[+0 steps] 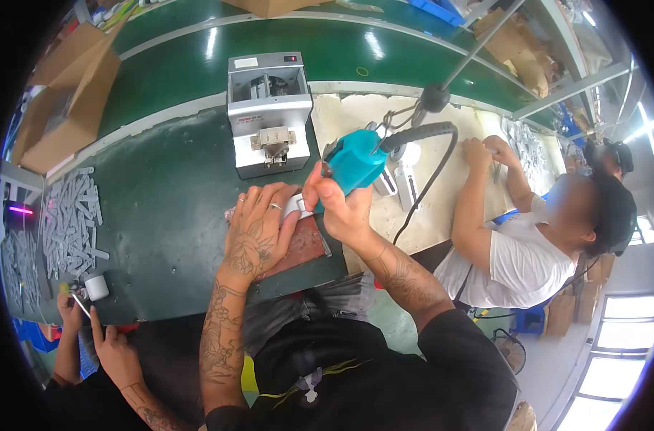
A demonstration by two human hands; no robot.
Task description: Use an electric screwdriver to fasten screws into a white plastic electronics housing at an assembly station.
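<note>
Beside the left hand (257, 231), half-closed on a white oblong piece (296, 206), the right hand (345, 210) clenches a teal corded tool (359, 159).

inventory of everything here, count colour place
power tool: 1, teal, centre
piece: 1, white, left of power tool
mat: 1, reddish, below the piece
workbench: 1, dark green, left and centre
machine: 1, grey and white, upper middle
conveyor: 1, green, at back
long parts: 2, white, right of power tool
strips: many, grey, far left
boxes: several, brown, both sides and top
cylinder: 1, white, lower left
co-workers: 3 visible, clothing white, black or unclear, both sides
left hand: 1, tattooed, on the piece
right hand: 1, bare, around power tool
</note>
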